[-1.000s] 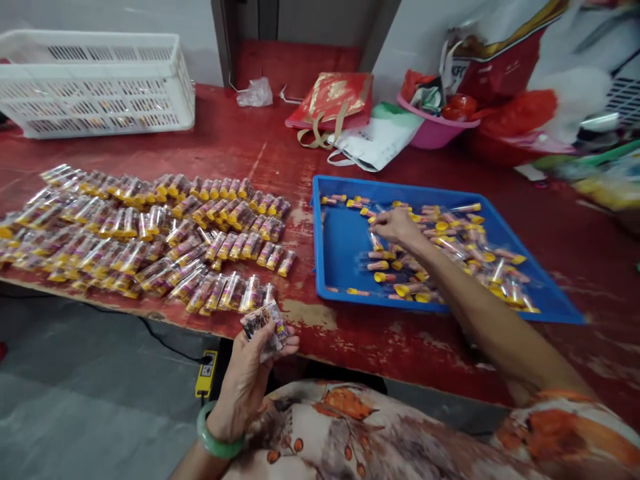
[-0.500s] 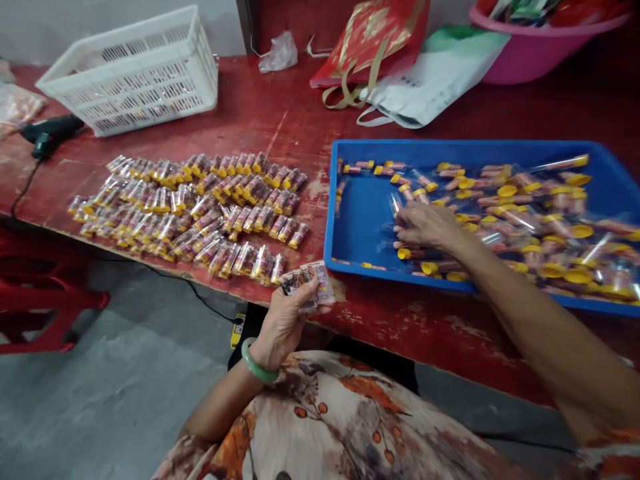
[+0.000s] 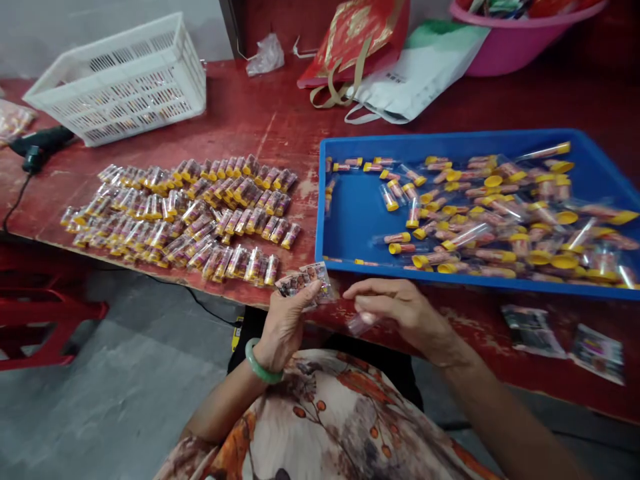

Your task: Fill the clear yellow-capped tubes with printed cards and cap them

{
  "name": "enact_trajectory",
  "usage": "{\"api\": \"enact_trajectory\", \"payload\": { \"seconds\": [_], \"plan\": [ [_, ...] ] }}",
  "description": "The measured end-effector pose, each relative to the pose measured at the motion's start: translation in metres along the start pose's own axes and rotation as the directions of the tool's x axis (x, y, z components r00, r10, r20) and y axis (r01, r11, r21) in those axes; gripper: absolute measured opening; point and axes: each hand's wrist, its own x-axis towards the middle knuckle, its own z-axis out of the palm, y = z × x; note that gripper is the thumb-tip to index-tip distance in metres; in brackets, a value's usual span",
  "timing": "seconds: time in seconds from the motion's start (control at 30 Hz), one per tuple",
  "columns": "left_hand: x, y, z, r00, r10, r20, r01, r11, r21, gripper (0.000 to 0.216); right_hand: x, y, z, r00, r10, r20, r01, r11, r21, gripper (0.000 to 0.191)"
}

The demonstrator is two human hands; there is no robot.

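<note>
My left hand (image 3: 286,320), with a green bangle at the wrist, pinches a fan of printed plastic sleeves (image 3: 306,281) over the front edge of the table. Close to its right, my right hand (image 3: 400,312) is closed on a clear plastic tube (image 3: 361,324), slightly blurred and partly hidden by the fingers. Behind that hand, the blue tray (image 3: 350,230) holds many clear tubes with yellow caps and pinkish contents. To the left, rows of tubes in printed sleeves (image 3: 200,213) lie close together on the red table.
Two printed sleeve stacks (image 3: 533,330) lie at the front right edge. A white crate (image 3: 125,83), a black heat gun (image 3: 43,143) with a cord, a red bag (image 3: 355,40), a white bag (image 3: 415,73) and a pink basin (image 3: 520,47) stand farther back. A red stool (image 3: 50,307) is at left.
My right hand has come out of the blue tray toward my left hand, bringing a tube. My left hand keeps its sleeves nearly in place. The view has shifted slightly.
</note>
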Motion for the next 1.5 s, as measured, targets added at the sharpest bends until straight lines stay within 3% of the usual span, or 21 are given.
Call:
{"api": "enact_trajectory", "payload": {
  "seconds": [0.1, 0.2, 0.4, 0.6, 0.67, 0.73, 0.83, 0.93, 1.03, 1.1, 1.27, 1.5],
  "plan": [
    [-0.003, -0.002, -0.004, 1.0, 0.007, 0.002, -0.007, 1.0, 0.026, 0.034, 0.01, 0.008, 0.019, 0.999, 0.048, -0.026, -0.05, 0.995, -0.084, 0.028],
    [-0.006, -0.002, -0.008, 1.0, -0.019, 0.022, 0.018, 0.999, 0.029, 0.031, 0.021, 0.007, 0.029, 1.0, 0.003, -0.031, -0.008, 0.987, -0.158, 0.025],
    [-0.006, 0.008, -0.02, 1.0, -0.022, -0.002, 0.022, 0.999, 0.031, 0.034, 0.028, -0.006, 0.026, 0.998, 0.008, 0.055, 0.008, 0.959, -0.282, 0.025],
    [-0.005, 0.014, -0.027, 0.998, 0.023, -0.066, -0.027, 0.998, -0.06, 0.033, 0.003, 0.011, 0.013, 0.998, -0.046, 0.054, 0.056, 0.977, -0.205, 0.027],
    [-0.006, 0.014, -0.027, 0.995, -0.005, -0.095, -0.003, 0.997, -0.079, 0.033, -0.007, 0.02, 0.016, 0.992, -0.121, 0.024, 0.123, 0.979, -0.165, 0.025],
    [-0.008, 0.015, -0.026, 0.993, -0.034, -0.113, 0.023, 0.995, -0.095, 0.033, -0.014, 0.026, 0.023, 0.964, -0.266, -0.023, 0.258, 0.949, -0.181, 0.019],
    [-0.012, 0.015, -0.025, 0.99, -0.047, -0.129, 0.032, 0.993, -0.115, 0.032, -0.02, 0.028, 0.035, 0.87, -0.489, -0.064, 0.455, 0.846, -0.277, 0.015],
    [-0.015, 0.015, -0.026, 0.99, -0.058, -0.132, 0.042, 0.991, -0.126, 0.03, -0.022, 0.025, 0.043, 0.783, -0.618, -0.062, 0.556, 0.742, -0.375, 0.019],
    [-0.016, 0.015, -0.027, 0.987, -0.065, -0.145, 0.045, 0.99, -0.136, 0.031, -0.024, 0.025, 0.045, 0.729, -0.682, -0.065, 0.598, 0.68, -0.425, 0.023],
    [-0.015, 0.014, -0.027, 0.981, -0.092, -0.173, 0.067, 0.987, -0.146, 0.03, -0.025, 0.027, 0.044, 0.732, -0.676, -0.088, 0.587, 0.691, -0.422, 0.023],
    [-0.014, 0.013, -0.024, 0.973, -0.159, -0.17, 0.134, 0.98, -0.148, 0.026, -0.027, 0.033, 0.043, 0.807, -0.569, -0.159, 0.496, 0.798, -0.341, 0.013],
    [-0.013, 0.01, -0.021, 0.974, -0.167, -0.154, 0.136, 0.972, -0.192, 0.024, -0.033, 0.031, 0.049, 0.713, -0.651, -0.258, 0.523, 0.741, -0.421, 0.017]
  ]
}}
